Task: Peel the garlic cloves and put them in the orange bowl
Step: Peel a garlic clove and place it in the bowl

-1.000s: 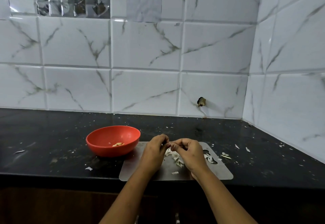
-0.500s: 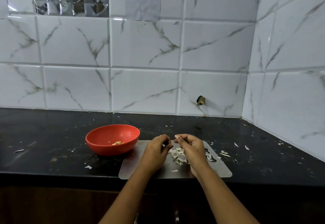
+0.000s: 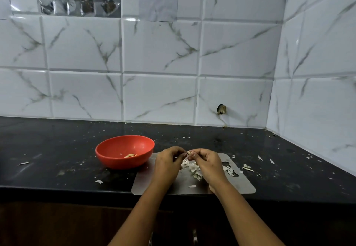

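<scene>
Since half a second ago my fingertips have closed together again. Furthest left, the orange bowl point(image 3: 107, 154) holds a few peeled cloves point(image 3: 130, 155). My left hand point(image 3: 169, 161) pinches the skin end of the garlic clove point(image 3: 189, 152); my right hand point(image 3: 207, 161) pinches its body, above the peel pile point(image 3: 192, 168) on the steel board point(image 3: 241, 186). The clove is likely light, firm and slick once bare, so I'd hold the body and tear the papery skin from the tip.

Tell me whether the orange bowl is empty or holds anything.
Nearly empty: the orange bowl holds only a few pale garlic pieces at its bottom; the rest is bare.
</scene>
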A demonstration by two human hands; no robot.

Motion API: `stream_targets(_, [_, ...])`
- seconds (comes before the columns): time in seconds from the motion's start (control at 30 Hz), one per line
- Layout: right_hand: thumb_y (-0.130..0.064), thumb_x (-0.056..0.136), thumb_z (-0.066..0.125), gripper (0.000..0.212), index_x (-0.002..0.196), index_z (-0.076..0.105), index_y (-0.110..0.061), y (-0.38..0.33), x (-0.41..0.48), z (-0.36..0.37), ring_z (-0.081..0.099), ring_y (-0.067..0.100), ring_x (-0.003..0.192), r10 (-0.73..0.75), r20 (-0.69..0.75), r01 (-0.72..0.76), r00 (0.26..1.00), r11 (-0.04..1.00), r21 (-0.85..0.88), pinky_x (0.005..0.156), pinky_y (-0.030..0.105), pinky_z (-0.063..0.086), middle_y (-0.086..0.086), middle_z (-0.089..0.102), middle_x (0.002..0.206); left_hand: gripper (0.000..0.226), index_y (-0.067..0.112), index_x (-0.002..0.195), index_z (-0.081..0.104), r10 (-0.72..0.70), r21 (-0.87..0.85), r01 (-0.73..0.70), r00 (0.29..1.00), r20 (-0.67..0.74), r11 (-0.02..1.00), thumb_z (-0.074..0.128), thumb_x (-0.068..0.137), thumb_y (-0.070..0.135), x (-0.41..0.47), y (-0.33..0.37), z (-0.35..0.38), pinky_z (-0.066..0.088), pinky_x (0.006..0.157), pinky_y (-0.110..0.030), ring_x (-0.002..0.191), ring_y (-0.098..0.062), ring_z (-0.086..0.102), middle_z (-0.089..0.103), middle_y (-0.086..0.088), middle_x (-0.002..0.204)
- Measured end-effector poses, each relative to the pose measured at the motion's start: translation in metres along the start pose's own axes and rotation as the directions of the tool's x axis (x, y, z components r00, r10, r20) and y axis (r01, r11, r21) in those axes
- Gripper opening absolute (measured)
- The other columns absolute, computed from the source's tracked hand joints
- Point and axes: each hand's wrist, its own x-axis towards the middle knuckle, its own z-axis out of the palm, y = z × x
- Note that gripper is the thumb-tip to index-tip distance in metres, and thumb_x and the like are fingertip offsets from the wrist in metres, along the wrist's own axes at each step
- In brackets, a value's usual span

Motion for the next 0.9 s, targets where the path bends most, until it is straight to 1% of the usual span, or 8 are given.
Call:
stream_targets(0.07, [-0.010,0.091,0.062,0.012,0.090,0.073,-0.013,-0.001,-0.001,0.000,0.071,0.012,0.082,-0.015,0.020,0.015,1.000,1.000,-0.011,0.074,0.019,0.054,0.003,0.075,0.083,0.009,0.015,0.079,0.073,-0.018,-0.028,0.018,1.000,-0.008,0.999,0.069,0.083,0.008,-0.001,0.005,-0.003,0.046,0.054,-0.015,0.048,0.006,0.055,0.064,0.016,0.063])
stream_targets(0.17, [-0.007,0.090,0.062,0.012,0.089,0.072,-0.015,-0.001,-0.002,0.001,0.071,0.012,0.084,-0.040,0.042,0.040,0.998,0.999,-0.007,0.074,0.020,0.054,0.004,0.075,0.085,0.011,0.017,0.077,0.074,-0.043,-0.076,0.045,0.999,0.018,0.996,0.069,0.083,0.009,-0.003,0.009,-0.005,0.045,0.050,-0.013,0.044,0.004,0.055,0.067,0.013,0.064])
stream_targets(0.23, [-0.004,0.090,0.062,0.013,0.089,0.071,-0.013,-0.003,-0.002,0.001,0.071,0.013,0.083,-0.042,0.056,0.042,0.998,0.999,0.010,0.073,0.019,0.054,0.005,0.075,0.085,0.010,0.012,0.079,0.074,-0.068,-0.113,0.070,0.997,0.022,0.991,0.067,0.084,0.007,-0.004,0.010,-0.006,0.042,0.046,-0.010,0.042,0.002,0.056,0.068,0.009,0.065])
stream_targets(0.33, [-0.002,0.089,0.063,0.012,0.091,0.071,-0.011,-0.003,-0.003,0.001,0.071,0.014,0.082,-0.048,0.081,0.047,0.996,0.999,0.007,0.074,0.020,0.054,0.006,0.074,0.083,0.009,0.007,0.082,0.074,-0.105,-0.154,0.109,0.994,0.029,0.982,0.066,0.084,0.005,-0.004,0.012,-0.008,0.040,0.044,-0.011,0.042,0.000,0.056,0.069,0.002,0.067])
stream_targets(0.53, [-0.001,0.090,0.061,0.017,0.088,0.071,-0.015,-0.005,-0.004,0.002,0.071,0.013,0.083,-0.059,0.106,0.058,0.993,0.998,0.009,0.076,0.021,0.055,0.005,0.074,0.085,0.011,0.011,0.074,0.074,-0.138,-0.161,0.142,0.990,0.035,0.977,0.068,0.080,0.005,-0.005,0.011,-0.010,0.043,0.045,-0.015,0.042,-0.004,0.057,0.071,-0.006,0.067])
stream_targets(0.73, [-0.004,0.091,0.060,0.016,0.094,0.071,-0.015,-0.004,-0.004,0.004,0.071,0.018,0.085,-0.053,0.124,0.053,0.991,0.999,0.002,0.076,0.023,0.054,0.008,0.074,0.087,0.011,0.012,0.070,0.072,-0.150,-0.173,0.153,0.988,0.034,0.973,0.069,0.079,0.006,-0.006,0.016,-0.011,0.047,0.047,-0.017,0.045,-0.007,0.056,0.071,-0.012,0.067])
stream_targets(0.8, [-0.005,0.091,0.061,0.016,0.093,0.070,-0.017,-0.003,-0.004,0.004,0.071,0.020,0.085,-0.046,0.122,0.047,0.991,0.999,-0.008,0.076,0.027,0.055,0.008,0.074,0.086,0.011,0.012,0.068,0.071,-0.160,-0.168,0.164,0.986,0.039,0.972,0.071,0.078,0.007,-0.005,0.016,-0.011,0.048,0.048,-0.019,0.046,-0.007,0.056,0.070,-0.011,0.066])
stream_targets(0.9, [-0.005,0.091,0.060,0.018,0.091,0.070,-0.020,-0.001,-0.003,0.004,0.068,0.029,0.087,-0.041,0.118,0.044,0.992,0.999,-0.023,0.079,0.039,0.054,0.009,0.073,0.085,0.009,0.012,0.069,0.071,-0.171,-0.159,0.174,0.985,0.032,0.972,0.072,0.078,0.010,-0.005,0.015,-0.011,0.048,0.048,-0.018,0.045,-0.004,0.056,0.068,-0.005,0.062])
